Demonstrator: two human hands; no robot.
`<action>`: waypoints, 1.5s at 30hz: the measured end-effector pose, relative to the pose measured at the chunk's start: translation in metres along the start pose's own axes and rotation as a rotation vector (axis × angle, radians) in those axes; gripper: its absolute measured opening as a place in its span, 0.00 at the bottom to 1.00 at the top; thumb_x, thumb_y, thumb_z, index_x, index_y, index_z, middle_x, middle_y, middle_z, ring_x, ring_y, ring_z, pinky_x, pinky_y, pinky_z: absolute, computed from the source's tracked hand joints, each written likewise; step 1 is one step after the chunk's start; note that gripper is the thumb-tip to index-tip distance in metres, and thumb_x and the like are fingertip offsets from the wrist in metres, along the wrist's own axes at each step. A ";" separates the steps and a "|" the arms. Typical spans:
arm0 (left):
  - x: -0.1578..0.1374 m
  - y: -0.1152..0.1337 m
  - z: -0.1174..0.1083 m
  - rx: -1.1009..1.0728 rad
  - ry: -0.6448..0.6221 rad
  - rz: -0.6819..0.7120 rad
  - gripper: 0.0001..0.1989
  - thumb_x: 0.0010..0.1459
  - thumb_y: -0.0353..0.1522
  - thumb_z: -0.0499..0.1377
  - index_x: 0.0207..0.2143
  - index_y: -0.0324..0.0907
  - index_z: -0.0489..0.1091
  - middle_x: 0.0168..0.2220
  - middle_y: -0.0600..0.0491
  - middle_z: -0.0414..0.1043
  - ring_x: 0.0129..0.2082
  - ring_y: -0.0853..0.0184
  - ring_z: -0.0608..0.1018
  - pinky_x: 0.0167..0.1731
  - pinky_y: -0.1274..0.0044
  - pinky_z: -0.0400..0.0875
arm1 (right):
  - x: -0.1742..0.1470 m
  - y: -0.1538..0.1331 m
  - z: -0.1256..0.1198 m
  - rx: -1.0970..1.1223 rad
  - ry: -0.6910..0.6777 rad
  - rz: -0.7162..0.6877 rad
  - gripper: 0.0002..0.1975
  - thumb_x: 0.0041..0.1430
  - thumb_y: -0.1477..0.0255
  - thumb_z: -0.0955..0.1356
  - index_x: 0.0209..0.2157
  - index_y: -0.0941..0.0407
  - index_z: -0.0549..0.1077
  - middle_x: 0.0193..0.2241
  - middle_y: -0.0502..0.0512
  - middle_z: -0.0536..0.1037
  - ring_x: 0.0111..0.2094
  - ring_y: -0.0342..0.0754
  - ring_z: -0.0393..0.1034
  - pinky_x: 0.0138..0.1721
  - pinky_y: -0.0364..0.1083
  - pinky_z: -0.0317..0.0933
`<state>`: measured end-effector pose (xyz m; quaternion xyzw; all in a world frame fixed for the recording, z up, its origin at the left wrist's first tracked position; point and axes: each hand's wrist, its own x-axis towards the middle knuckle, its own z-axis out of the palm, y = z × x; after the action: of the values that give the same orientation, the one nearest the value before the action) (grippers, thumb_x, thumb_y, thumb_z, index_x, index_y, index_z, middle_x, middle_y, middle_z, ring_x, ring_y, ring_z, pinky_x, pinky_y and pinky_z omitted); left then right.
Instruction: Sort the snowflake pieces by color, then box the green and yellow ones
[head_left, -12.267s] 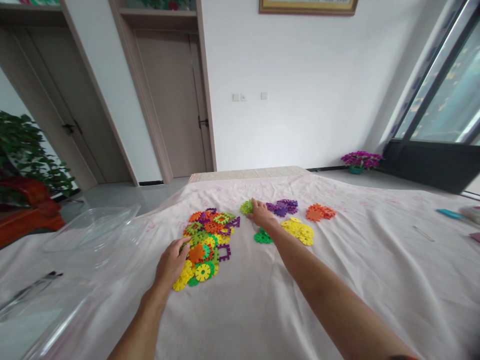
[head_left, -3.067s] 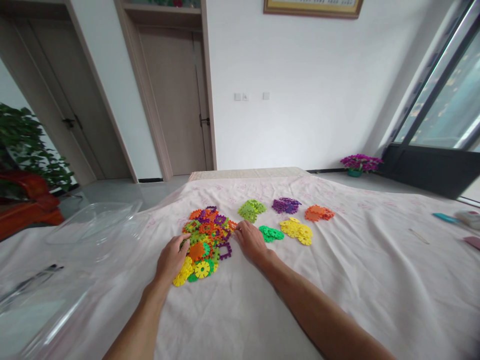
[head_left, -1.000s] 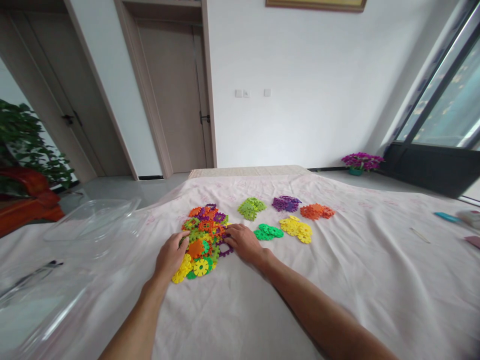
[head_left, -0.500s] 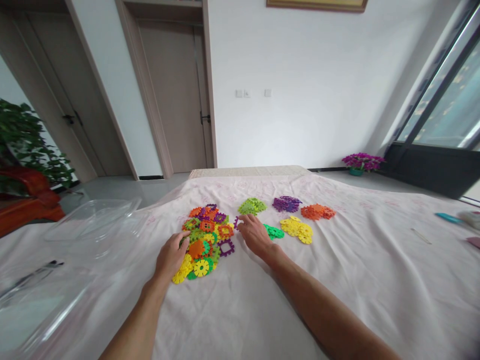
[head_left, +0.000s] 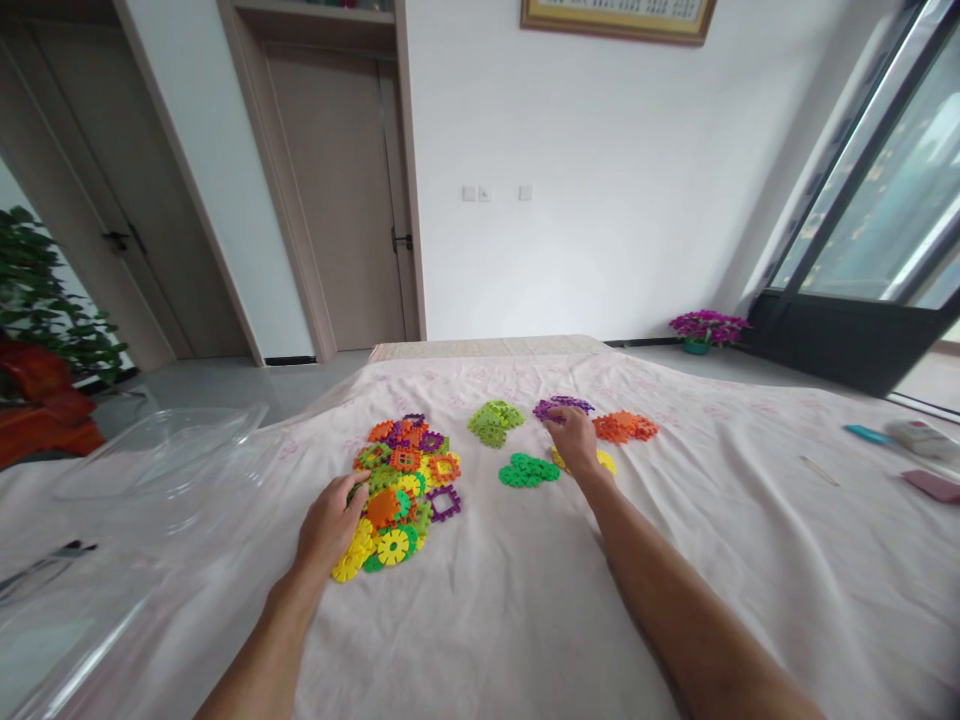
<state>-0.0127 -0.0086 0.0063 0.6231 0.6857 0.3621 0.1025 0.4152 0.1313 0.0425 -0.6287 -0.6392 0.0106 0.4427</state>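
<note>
1. Head view: already grouped by colour, in notched plastic pieces: lime-green heap (head_left: 493,424), deep-green heap (head_left: 529,470), purple heap (head_left: 564,403), orange heap (head_left: 626,427), half-hidden yellow heap (head_left: 606,462).
2. Left ungrouped, toward eight o'clock: multicoloured heap of plastic discs and square frames (head_left: 403,492).
3. At fingers of right hand (head_left: 576,440), toward eleven o'clock: purple heap; cannot tell whether clamped on a piece.
4. Beside left hand (head_left: 328,518), toward two o'clock: multicoloured heap; fingers' grip likewise unreadable.

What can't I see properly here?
In the head view:
Whether the right hand grips anything: the hand hides that.
Parts of the purple pile and yellow pile: behind that hand.
Bottom pieces of the mixed pile: covered by those above.
Framed picture: cut off by the upper edge, too small to read.
</note>
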 end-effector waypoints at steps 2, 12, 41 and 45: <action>0.000 0.001 -0.001 -0.001 0.005 0.002 0.21 0.62 0.41 0.48 0.50 0.44 0.71 0.54 0.49 0.73 0.55 0.61 0.73 0.58 0.69 0.64 | 0.011 0.008 -0.001 -0.041 0.047 0.047 0.13 0.54 0.69 0.68 0.39 0.58 0.80 0.40 0.60 0.80 0.44 0.53 0.71 0.49 0.49 0.62; -0.001 0.002 -0.001 0.014 0.003 -0.007 0.21 0.61 0.41 0.48 0.50 0.45 0.72 0.53 0.50 0.74 0.54 0.61 0.74 0.57 0.70 0.66 | 0.025 0.009 0.004 -0.077 0.064 0.036 0.14 0.56 0.75 0.65 0.40 0.57 0.81 0.43 0.60 0.79 0.49 0.54 0.70 0.54 0.51 0.59; -0.003 0.007 -0.003 0.003 0.003 -0.012 0.20 0.62 0.40 0.48 0.50 0.45 0.72 0.54 0.49 0.73 0.55 0.61 0.74 0.57 0.69 0.65 | -0.091 -0.125 0.002 0.242 -0.745 -0.680 0.17 0.70 0.64 0.59 0.46 0.51 0.78 0.40 0.54 0.81 0.40 0.47 0.73 0.44 0.43 0.62; -0.003 0.007 -0.003 0.012 -0.001 -0.010 0.20 0.62 0.40 0.48 0.50 0.44 0.72 0.53 0.49 0.73 0.55 0.60 0.74 0.58 0.69 0.64 | -0.088 -0.118 0.009 0.289 -0.602 -0.382 0.14 0.66 0.67 0.62 0.44 0.53 0.79 0.36 0.52 0.82 0.34 0.47 0.75 0.37 0.42 0.63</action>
<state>-0.0086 -0.0123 0.0119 0.6204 0.6910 0.3571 0.1007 0.3005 0.0406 0.0555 -0.3984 -0.8380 0.2020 0.3135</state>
